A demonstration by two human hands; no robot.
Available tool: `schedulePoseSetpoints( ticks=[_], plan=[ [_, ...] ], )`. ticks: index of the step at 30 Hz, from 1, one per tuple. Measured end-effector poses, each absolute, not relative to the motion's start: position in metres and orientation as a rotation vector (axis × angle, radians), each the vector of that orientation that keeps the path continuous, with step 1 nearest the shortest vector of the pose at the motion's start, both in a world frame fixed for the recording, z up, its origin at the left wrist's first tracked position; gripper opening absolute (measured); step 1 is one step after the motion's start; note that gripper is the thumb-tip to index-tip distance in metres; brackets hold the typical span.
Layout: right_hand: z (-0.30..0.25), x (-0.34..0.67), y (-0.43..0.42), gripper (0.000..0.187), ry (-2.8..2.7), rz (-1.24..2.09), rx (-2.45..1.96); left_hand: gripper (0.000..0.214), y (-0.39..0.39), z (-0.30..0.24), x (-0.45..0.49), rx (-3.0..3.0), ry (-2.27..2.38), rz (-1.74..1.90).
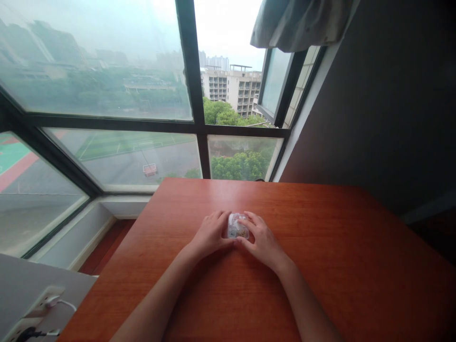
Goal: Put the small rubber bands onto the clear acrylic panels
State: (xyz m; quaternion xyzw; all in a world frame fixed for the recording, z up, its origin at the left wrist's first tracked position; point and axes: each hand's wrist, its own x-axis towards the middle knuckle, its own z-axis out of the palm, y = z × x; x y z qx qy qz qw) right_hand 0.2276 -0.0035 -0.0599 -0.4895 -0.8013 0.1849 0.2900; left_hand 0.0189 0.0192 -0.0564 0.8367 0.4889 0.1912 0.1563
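A small, see-through, box-like object with rounded corners rests on the reddish-brown wooden table. White marks show on its top, and coloured patches near its front edge; its exact kind is too small to tell. My left hand curls around its left side, with the thumb at the near edge. From the right, my right hand closes on it, one finger lying over the top and the thumb at the near corner. Both thumbs come close together in front of it.
Beyond the table's far edge stand large windows with dark frames, one pane swung outward. A grey curtain hangs at the upper right beside a dark wall. Wall sockets with plugged-in cables are at the lower left.
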Motion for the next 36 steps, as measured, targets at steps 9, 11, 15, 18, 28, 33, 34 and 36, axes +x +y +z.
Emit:
schedulePoseSetpoints(
  ticks=[9,11,15,18,28,33,34,36],
  plan=[
    [-0.0626,0.2278,-0.0023,0.043,-2.139,0.481,-1.300,0.081,0.0200,-0.0559,0.0184,2.398,1.380,0.546],
    [-0.0633,0.2278,-0.0021,0.043,-2.140,0.480,-1.299,0.078,0.0203,-0.0556,0.0174,2.399,1.357,0.547],
    [-0.0627,0.2275,-0.0027,0.044,-2.135,0.484,-1.295,0.074,0.0207,-0.0550,0.0161,2.393,1.340,0.557],
    [-0.0602,0.2271,-0.0035,0.043,-2.133,0.492,-1.301,0.073,0.0204,-0.0542,0.0165,2.392,1.344,0.550],
    [-0.0574,0.2266,-0.0049,0.041,-2.120,0.507,-1.296,0.071,0.0200,-0.0510,0.0175,2.374,1.357,0.542],
    [-0.0572,0.2270,-0.0044,0.042,-2.127,0.510,-1.305,0.071,0.0191,-0.0498,0.0180,2.366,1.364,0.544],
    [-0.0572,0.2271,-0.0044,0.042,-2.129,0.509,-1.305,0.071,0.0190,-0.0497,0.0181,2.368,1.363,0.546],
    [-0.0574,0.2272,-0.0043,0.042,-2.131,0.508,-1.303,0.071,0.0192,-0.0499,0.0182,2.375,1.358,0.547]
  ],
)
